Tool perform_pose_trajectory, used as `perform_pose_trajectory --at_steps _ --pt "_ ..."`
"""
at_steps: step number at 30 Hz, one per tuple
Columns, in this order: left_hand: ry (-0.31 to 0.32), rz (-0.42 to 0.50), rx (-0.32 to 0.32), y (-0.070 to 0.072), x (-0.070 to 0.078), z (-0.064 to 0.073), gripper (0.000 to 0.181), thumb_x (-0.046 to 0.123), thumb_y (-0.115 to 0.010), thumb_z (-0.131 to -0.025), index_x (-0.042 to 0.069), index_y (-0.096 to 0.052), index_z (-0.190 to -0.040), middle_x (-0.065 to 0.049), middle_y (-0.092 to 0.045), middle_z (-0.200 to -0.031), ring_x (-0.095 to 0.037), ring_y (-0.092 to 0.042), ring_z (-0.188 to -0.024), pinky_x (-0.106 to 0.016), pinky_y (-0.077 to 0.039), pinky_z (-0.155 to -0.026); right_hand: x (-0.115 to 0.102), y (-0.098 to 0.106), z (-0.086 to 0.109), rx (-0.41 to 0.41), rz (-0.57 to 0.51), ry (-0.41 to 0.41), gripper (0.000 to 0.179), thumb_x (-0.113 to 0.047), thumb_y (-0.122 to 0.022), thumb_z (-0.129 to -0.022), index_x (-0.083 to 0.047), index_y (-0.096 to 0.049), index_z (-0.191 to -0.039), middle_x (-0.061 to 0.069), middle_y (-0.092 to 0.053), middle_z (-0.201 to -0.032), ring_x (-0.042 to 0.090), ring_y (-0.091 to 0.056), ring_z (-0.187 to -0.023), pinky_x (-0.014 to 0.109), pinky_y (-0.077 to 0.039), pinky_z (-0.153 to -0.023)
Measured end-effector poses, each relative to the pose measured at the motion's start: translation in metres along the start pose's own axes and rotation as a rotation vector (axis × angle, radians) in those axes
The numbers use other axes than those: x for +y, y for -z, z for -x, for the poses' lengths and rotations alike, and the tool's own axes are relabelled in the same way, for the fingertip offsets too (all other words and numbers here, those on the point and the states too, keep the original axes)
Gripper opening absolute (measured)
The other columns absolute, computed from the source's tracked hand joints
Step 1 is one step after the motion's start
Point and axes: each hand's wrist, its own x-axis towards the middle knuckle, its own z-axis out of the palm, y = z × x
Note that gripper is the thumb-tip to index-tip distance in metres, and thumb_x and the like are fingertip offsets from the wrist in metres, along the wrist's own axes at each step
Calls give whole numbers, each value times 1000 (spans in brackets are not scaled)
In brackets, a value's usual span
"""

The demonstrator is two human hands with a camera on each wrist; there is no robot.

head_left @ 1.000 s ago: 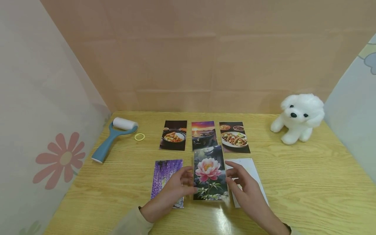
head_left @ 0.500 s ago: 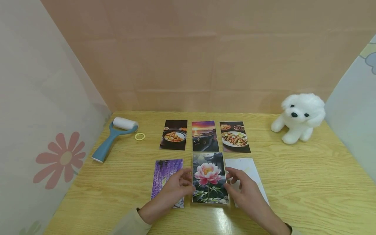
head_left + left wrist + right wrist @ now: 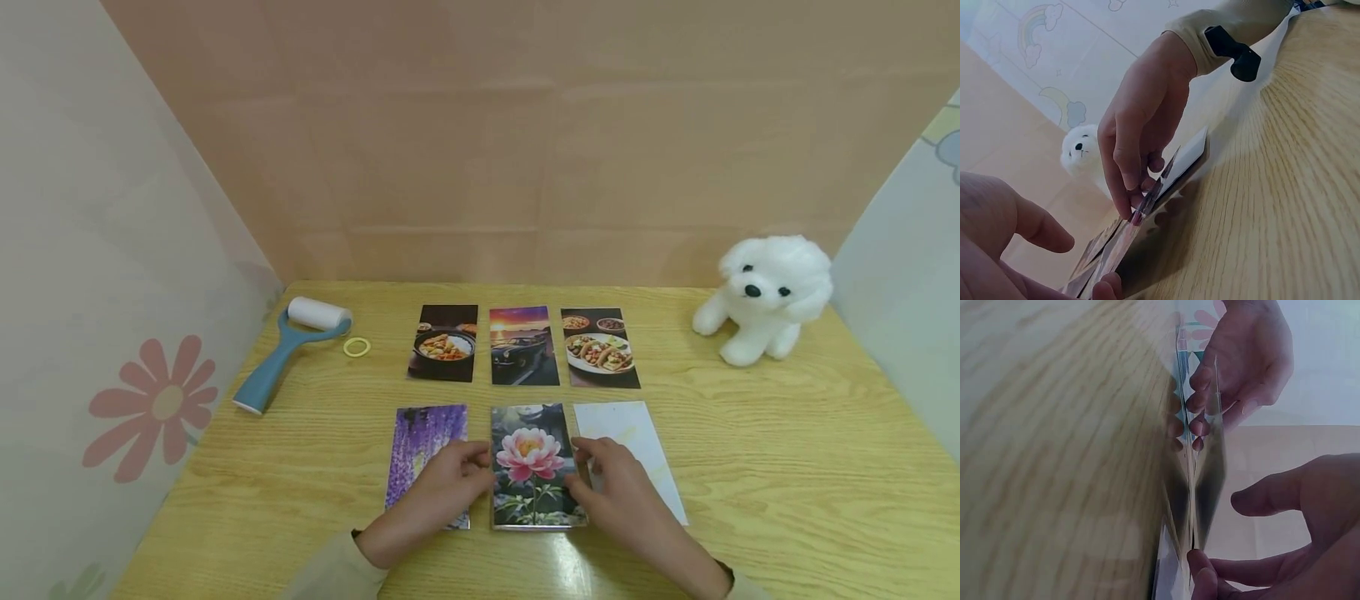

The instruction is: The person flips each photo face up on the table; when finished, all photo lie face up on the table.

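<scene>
A picture card of a pink peony [image 3: 529, 500] lies between my two hands in the head view, with a clear edge along its bottom and right sides. My left hand [image 3: 442, 485] touches its left edge with the fingertips. At its right edge, the fingertips of my right hand [image 3: 622, 492] touch it too. Both thumbs stand off the card in the wrist views. Partly under my left hand lies a purple flower card [image 3: 420, 429]; a white card [image 3: 652, 450] lies partly behind my right hand. Whether the peony card is one or several is hard to tell.
Behind lies a row of cards: a rice bowl [image 3: 444, 346], a car at sunset [image 3: 521, 350] and tacos [image 3: 600, 350]. A blue-handled lint roller [image 3: 277, 358] and a yellow ring [image 3: 357, 347] lie at left. A white plush dog [image 3: 768, 300] sits at right.
Between my hands, the peony card has come toward me and straightened, off the car card's lower edge and into line with the purple and white cards. My right hand has shifted slightly down and left.
</scene>
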Motion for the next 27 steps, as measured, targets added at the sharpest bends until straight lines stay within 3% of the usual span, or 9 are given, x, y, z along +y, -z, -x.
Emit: perform_pose_trajectory --at_steps 6,13,22,27 --pt "-18 -107 22 0 2 -3 58 13 -62 -89 -16 -50 -138 -9 -60 -113 -17 -56 -90 -33 -48 -76 0 -4 -1 21 56 22 39 -11 -76 -85 7 -67 -118 -2 -60 -91 17 -49 -81 40 -44 -76" --pt "-46 -163 31 1 6 -6 48 12 -58 -86 -13 -61 -126 -9 -64 -105 -11 -39 -57 -27 -41 -60 1 -8 -4 48 172 49 35 -15 -76 -84 3 -69 -114 0 -61 -94 23 -56 -90 50 -45 -81" --pt "-23 -184 30 2 8 -7 47 12 -56 -89 -14 -60 -128 -4 -62 -88 -9 -34 -51 -27 -38 -55 0 -8 -4 46 216 51 35 -18 -77 -85 2 -70 -113 2 -63 -96 25 -56 -91 51 -45 -80" --pt "-49 -196 34 1 6 -7 39 12 -55 -88 -11 -66 -117 -3 -57 -78 -10 -35 -52 -28 -38 -57 1 -9 -3 42 239 77 20 -19 -76 -84 -5 -69 -97 5 -62 -94 24 -54 -84 46 -43 -73"
